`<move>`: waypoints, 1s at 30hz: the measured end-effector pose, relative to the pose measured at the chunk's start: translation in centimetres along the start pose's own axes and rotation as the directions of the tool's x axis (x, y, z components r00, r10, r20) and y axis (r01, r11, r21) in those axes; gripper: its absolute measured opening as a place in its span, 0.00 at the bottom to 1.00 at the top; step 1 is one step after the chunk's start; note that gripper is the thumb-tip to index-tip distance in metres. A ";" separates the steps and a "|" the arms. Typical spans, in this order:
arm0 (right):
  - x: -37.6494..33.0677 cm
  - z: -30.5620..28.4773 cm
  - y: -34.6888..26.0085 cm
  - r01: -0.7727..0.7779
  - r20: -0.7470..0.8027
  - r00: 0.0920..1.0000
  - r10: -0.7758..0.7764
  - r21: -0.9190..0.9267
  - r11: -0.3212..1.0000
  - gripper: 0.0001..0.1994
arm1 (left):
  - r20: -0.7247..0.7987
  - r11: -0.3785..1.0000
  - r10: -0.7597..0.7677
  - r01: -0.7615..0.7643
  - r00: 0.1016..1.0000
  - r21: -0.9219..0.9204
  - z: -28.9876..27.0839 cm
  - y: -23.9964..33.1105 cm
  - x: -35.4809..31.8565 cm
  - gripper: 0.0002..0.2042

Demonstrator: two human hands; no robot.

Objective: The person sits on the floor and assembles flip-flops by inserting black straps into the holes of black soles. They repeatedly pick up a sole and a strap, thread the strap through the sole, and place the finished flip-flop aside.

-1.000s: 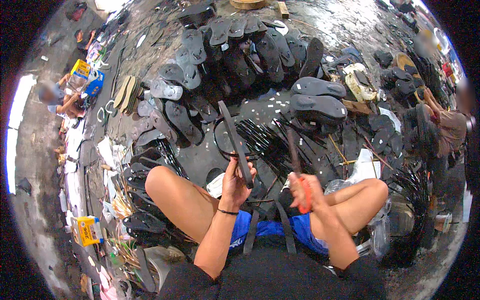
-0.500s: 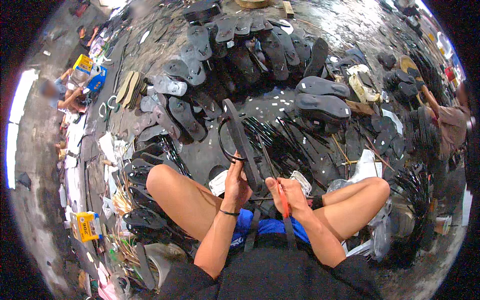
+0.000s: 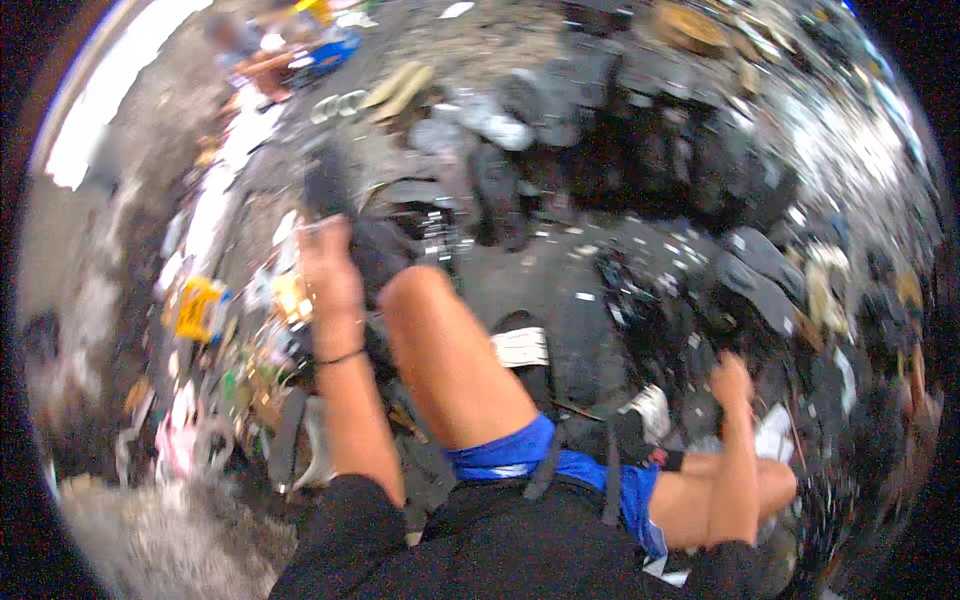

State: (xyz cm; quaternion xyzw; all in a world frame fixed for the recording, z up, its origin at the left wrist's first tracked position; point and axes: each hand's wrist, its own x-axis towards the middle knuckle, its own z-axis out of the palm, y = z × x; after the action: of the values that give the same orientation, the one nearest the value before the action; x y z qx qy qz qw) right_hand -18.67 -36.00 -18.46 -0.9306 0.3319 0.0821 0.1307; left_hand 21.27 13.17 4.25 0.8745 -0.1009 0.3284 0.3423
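Observation:
My left hand (image 3: 332, 262) is out to the left past my raised knee and smeared by motion. A dark, blurred flip-flop (image 3: 325, 178) sticks up from its fingers, sole on edge. My right hand (image 3: 733, 382) is out to the right above my other leg, closed like a fist; what it holds, if anything, is hidden by blur. Nearest to that hand lie dark flip-flop soles (image 3: 755, 285) and a bundle of thin black strips (image 3: 635, 300). Below my left hand, more dark footwear (image 3: 385, 250) lies beside my knee.
Many dark soles (image 3: 500, 195) form a curved heap ahead. A yellow box (image 3: 202, 310) stands at left among scraps. Tan soles (image 3: 400, 92) lie farther off. One person (image 3: 265, 65) sits at the far left beside a blue container (image 3: 335, 52).
My hands have parted: the left went left with the flip-flop, the right went right. The red-handled tool seen in my right hand before no longer shows clearly. My view has turned left.

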 end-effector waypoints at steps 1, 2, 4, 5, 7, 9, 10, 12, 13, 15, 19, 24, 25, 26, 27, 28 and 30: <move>1.5 1.2 -0.9 0.003 0.067 0.998 -0.003 0.002 1.000 0.16 | 0.010 0.996 -0.063 0.063 0.998 0.069 -0.9 -3.9 1.1 0.29; 2.8 2.3 -1.8 -0.073 0.105 0.993 0.062 0.105 0.992 0.17 | 0.036 0.979 -0.067 0.058 0.997 0.196 -1.9 -7.8 1.4 0.29; 4.3 4.1 -4.0 -0.113 0.005 0.994 0.113 0.154 0.982 0.20 | 0.209 0.935 -0.354 0.351 0.911 0.057 -3.6 -14.5 -0.4 0.33; 4.8 4.9 -5.0 -0.160 0.024 0.987 0.158 0.175 0.972 0.24 | 0.231 0.924 -0.339 0.277 0.912 0.262 -4.4 -17.2 -1.7 0.33; 4.8 5.8 -6.5 -0.155 -0.029 0.987 0.156 0.054 0.987 0.26 | 0.544 0.795 -0.479 0.078 0.688 0.602 -7.5 -20.4 -5.0 0.35; 4.5 6.4 -7.8 -0.235 -0.137 0.958 0.254 0.141 0.962 0.24 | 0.345 0.702 -0.446 0.083 0.826 0.708 -8.3 -21.0 -7.6 0.35; 4.3 6.6 -8.2 -0.200 -0.160 0.961 0.226 0.164 0.966 0.22 | 0.325 0.757 -0.372 0.081 0.869 0.649 -8.2 -20.4 -7.9 0.34; 4.4 6.5 -8.7 -0.139 -0.204 0.963 0.175 0.178 0.974 0.18 | 0.281 0.843 -0.292 0.108 0.914 0.527 -7.5 -17.6 -7.4 0.32; 4.6 6.3 -8.7 -0.130 -0.168 0.973 0.158 0.170 0.977 0.17 | 0.265 0.883 -0.266 0.124 0.927 0.453 -6.6 -15.5 -6.4 0.31; 5.5 5.6 -8.7 -0.153 -0.048 0.986 0.162 0.144 0.978 0.13 | 0.258 0.952 -0.156 0.075 0.953 0.298 -4.8 -10.4 -4.1 0.27; 7.2 4.3 -9.2 -0.297 -0.071 0.942 0.327 0.269 0.916 0.11 | 0.247 0.999 0.049 -0.049 0.968 -0.007 -1.4 1.5 -2.2 0.21; 7.3 5.3 -13.2 -0.027 -0.091 0.994 0.063 0.358 0.933 0.10 | 0.581 0.994 -0.033 0.090 0.813 -0.068 5.6 11.6 -8.1 0.15; 7.1 5.6 -13.8 -0.035 -0.082 0.995 0.059 0.270 0.962 0.09 | 0.646 0.973 0.117 0.042 0.755 -0.226 7.5 12.4 -8.9 0.15; 7.0 5.7 -14.0 -0.093 -0.081 0.990 0.112 0.209 0.973 0.09 | 0.648 0.943 0.228 0.000 0.726 -0.332 8.4 13.0 -9.9 0.14; 6.8 5.7 -14.0 -0.141 -0.087 0.983 0.161 0.202 0.969 0.09 | 0.692 0.936 0.269 -0.011 0.670 -0.352 9.2 13.6 -11.3 0.13; 6.7 5.6 -13.9 -0.190 -0.071 0.976 0.205 0.181 0.965 0.08 | 0.713 0.916 0.294 0.026 0.637 -0.401 9.8 14.0 -12.4 0.13; 6.6 5.0 -13.3 -0.308 0.042 0.951 0.306 0.181 0.934 0.10 | 0.782 0.901 0.282 0.127 0.556 -0.415 10.4 14.5 -14.2 0.12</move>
State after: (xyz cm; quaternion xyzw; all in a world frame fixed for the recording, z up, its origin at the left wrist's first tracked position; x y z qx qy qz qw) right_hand -5.50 -28.53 -22.30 -0.8505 0.4784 0.0764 0.2046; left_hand 9.88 -5.27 -2.88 0.8222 -0.3580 -0.1361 0.4210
